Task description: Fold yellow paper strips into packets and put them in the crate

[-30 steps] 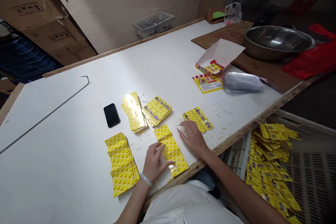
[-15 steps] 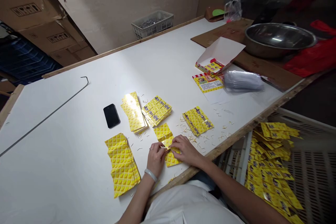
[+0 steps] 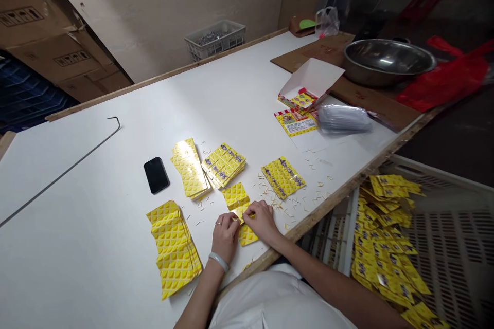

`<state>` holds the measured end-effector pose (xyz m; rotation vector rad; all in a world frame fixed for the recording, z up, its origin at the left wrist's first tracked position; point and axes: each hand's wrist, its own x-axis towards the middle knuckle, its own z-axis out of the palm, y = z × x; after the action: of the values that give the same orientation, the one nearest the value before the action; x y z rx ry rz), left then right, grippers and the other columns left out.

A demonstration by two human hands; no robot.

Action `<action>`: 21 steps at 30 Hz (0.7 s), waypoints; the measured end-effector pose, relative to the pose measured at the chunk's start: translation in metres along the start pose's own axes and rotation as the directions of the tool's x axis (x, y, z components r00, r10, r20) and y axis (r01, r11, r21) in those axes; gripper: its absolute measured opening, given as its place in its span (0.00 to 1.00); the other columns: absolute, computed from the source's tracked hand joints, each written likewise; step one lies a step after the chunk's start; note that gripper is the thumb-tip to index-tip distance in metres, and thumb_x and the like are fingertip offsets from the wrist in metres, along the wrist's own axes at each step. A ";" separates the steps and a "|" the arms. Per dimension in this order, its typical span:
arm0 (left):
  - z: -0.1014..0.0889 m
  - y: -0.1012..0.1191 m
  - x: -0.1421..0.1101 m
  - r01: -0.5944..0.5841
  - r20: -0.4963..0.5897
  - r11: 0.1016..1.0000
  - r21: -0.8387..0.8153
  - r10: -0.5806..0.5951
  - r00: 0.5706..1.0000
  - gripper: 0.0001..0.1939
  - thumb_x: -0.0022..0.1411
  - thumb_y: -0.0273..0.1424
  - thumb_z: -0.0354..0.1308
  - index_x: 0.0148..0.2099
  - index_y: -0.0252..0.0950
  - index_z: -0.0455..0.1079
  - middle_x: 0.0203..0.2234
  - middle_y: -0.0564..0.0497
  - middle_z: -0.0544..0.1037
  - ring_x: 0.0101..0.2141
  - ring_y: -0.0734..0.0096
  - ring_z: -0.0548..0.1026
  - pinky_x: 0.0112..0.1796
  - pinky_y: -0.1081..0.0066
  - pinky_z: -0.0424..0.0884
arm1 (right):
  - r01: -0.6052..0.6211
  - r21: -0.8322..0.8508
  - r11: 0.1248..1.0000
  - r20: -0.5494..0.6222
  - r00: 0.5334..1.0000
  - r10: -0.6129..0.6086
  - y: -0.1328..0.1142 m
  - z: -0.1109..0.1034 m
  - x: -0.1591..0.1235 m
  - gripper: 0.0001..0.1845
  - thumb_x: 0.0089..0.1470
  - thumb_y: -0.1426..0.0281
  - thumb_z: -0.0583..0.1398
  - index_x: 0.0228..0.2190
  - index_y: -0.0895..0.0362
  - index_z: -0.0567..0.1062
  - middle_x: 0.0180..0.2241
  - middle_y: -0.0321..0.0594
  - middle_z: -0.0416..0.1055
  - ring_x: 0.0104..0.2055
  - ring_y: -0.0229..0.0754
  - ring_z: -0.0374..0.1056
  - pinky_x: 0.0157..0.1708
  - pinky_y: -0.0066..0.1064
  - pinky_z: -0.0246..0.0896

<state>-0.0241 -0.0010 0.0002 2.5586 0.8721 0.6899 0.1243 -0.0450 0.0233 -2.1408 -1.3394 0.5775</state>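
Between my two hands lies a creased yellow card strip [image 3: 236, 196] with a waffle-like print, its far end flat on the table and its near end showing under my right hand. My left hand [image 3: 226, 236], with a ring and a pale bangle, pinches the strip's middle from the left. From the right, my right hand [image 3: 262, 222] closes its fingertips on the same part, close to the left fingertips. What lies right under the fingertips is hidden. Left of my left hand is a fanned stack of creased yellow strips [image 3: 173, 247]. Printed yellow cards [image 3: 283, 177] lie beyond my right hand.
Two more card stacks [image 3: 189, 167] [image 3: 224, 164] and a black phone [image 3: 156, 175] lie farther left. Thin paper scraps litter the table [image 3: 116, 205]. At the back right are an open box [image 3: 309, 82], clear plastic sleeves [image 3: 343, 119] and a metal basin [image 3: 386, 79]. A crate [image 3: 455, 247] holds yellow packets.
The whole view has shifted slightly left. My right fingertips have drawn a little nearer to my left ones over the strip. Both hands stay on it.
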 end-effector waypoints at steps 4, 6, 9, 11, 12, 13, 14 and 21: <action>0.000 -0.001 -0.001 -0.034 -0.004 0.999 0.031 0.034 0.999 0.08 0.61 0.22 0.52 0.37 0.38 0.69 0.38 0.46 0.72 0.38 0.63 0.68 0.37 0.63 0.69 | 0.032 -0.029 0.999 -0.044 0.998 -0.033 -0.005 0.005 0.000 0.08 0.50 0.72 0.59 0.21 0.53 0.70 0.28 0.37 0.73 0.38 0.47 0.65 0.38 0.38 0.52; 0.000 0.000 -0.001 -0.046 0.006 0.998 0.042 0.045 0.999 0.08 0.62 0.22 0.51 0.37 0.38 0.69 0.38 0.46 0.73 0.38 0.63 0.68 0.37 0.62 0.69 | 0.027 -0.033 0.999 -0.074 0.997 -0.030 -0.005 0.002 0.002 0.08 0.53 0.71 0.57 0.23 0.53 0.69 0.28 0.36 0.72 0.37 0.46 0.65 0.38 0.38 0.53; -0.001 0.004 -0.003 -0.006 0.007 0.999 0.053 0.006 1.000 0.06 0.62 0.25 0.52 0.37 0.38 0.69 0.37 0.46 0.73 0.37 0.63 0.69 0.36 0.63 0.68 | 0.038 -0.033 0.999 -0.125 0.991 -0.042 0.004 -0.017 0.009 0.08 0.56 0.71 0.55 0.25 0.54 0.69 0.29 0.37 0.72 0.36 0.44 0.65 0.38 0.35 0.55; -0.003 0.006 -0.005 0.045 -0.013 0.998 0.048 -0.044 0.999 0.04 0.62 0.28 0.54 0.37 0.38 0.69 0.36 0.46 0.72 0.36 0.63 0.69 0.36 0.63 0.68 | 0.060 -0.053 0.997 -0.144 0.987 -0.067 0.017 -0.040 0.014 0.10 0.57 0.68 0.55 0.25 0.55 0.68 0.29 0.38 0.70 0.35 0.43 0.64 0.37 0.33 0.56; -0.004 0.006 -0.006 0.061 -0.025 0.997 0.036 -0.060 0.998 0.04 0.61 0.30 0.55 0.38 0.38 0.69 0.36 0.46 0.72 0.36 0.62 0.70 0.36 0.63 0.69 | 0.069 -0.087 0.994 -0.154 0.985 -0.082 0.026 -0.053 0.017 0.11 0.57 0.65 0.55 0.24 0.55 0.68 0.28 0.39 0.70 0.35 0.43 0.64 0.36 0.33 0.56; -0.005 0.006 -0.007 0.070 -0.034 0.997 0.018 -0.069 0.997 0.05 0.61 0.31 0.55 0.40 0.38 0.69 0.37 0.46 0.72 0.37 0.62 0.70 0.37 0.62 0.69 | 0.076 -0.153 0.985 -0.167 0.981 -0.101 0.035 -0.066 0.021 0.14 0.57 0.61 0.55 0.24 0.55 0.68 0.27 0.40 0.69 0.34 0.44 0.63 0.35 0.33 0.55; -0.006 0.006 -0.008 0.073 -0.043 0.997 -0.002 -0.073 0.996 0.08 0.61 0.33 0.55 0.43 0.38 0.69 0.38 0.46 0.71 0.38 0.61 0.70 0.38 0.62 0.70 | 0.070 -0.237 0.969 -0.192 0.974 -0.117 0.044 -0.077 0.024 0.16 0.57 0.58 0.54 0.24 0.55 0.68 0.28 0.42 0.69 0.34 0.45 0.63 0.35 0.34 0.55; -0.007 0.004 -0.006 0.075 -0.104 0.996 -0.042 -0.079 0.991 0.14 0.63 0.29 0.50 0.51 0.37 0.66 0.40 0.44 0.69 0.41 0.62 0.69 0.40 0.61 0.70 | -0.007 -0.628 0.779 -0.184 0.973 -0.140 0.085 -0.094 0.055 0.24 0.60 0.54 0.49 0.33 0.60 0.72 0.33 0.53 0.70 0.37 0.51 0.64 0.36 0.37 0.50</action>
<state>-0.0304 -0.0067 0.0056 2.4600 0.9772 0.8166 0.2619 -0.0463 0.0364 -2.5538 -1.6246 -0.1871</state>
